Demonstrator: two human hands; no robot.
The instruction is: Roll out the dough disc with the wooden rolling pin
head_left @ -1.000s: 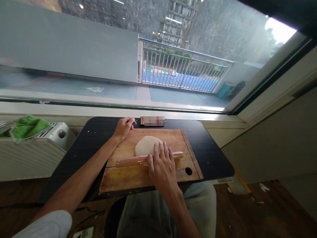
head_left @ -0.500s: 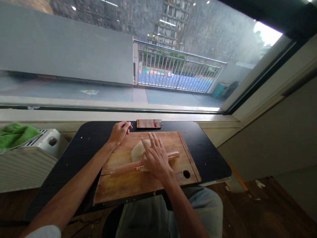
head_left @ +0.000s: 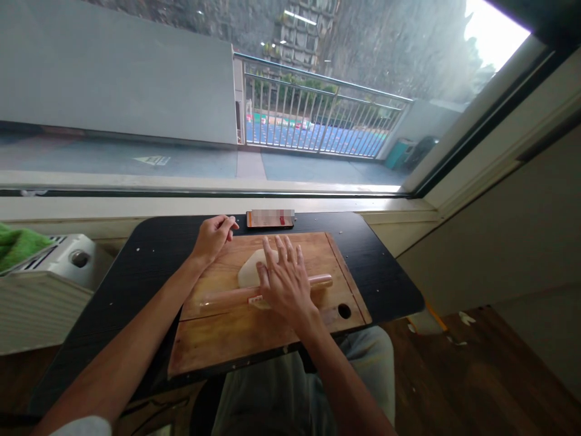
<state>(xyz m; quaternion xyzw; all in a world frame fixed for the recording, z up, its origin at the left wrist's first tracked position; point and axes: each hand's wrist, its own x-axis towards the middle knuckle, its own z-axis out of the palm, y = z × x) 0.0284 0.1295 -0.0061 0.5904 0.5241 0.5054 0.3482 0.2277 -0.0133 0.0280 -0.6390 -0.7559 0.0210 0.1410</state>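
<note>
Fingers spread and flat, my right hand (head_left: 287,278) lies across a rolling pin (head_left: 227,299) in a clear wrapper with a small red-and-white label. A pale, flattened piece of dough (head_left: 249,270) is under the pin and partly covered by my hand. Both rest on a wooden cutting board (head_left: 213,343) with a round hole near its right corner. My left hand (head_left: 214,236) is at the board's far left corner, its fingers curled closed with nothing seen in them.
A phone (head_left: 270,219) stands at the far edge of the black table (head_left: 149,260), by the window sill. To the left is a white appliance (head_left: 68,260) with a green towel (head_left: 22,245) on top. Small white crumbs dot the table.
My right hand sits a little further along the rolling pin, with its fingers more upright over the dough. My left hand stays curled at the board's corner. The whole view has shifted slightly.
</note>
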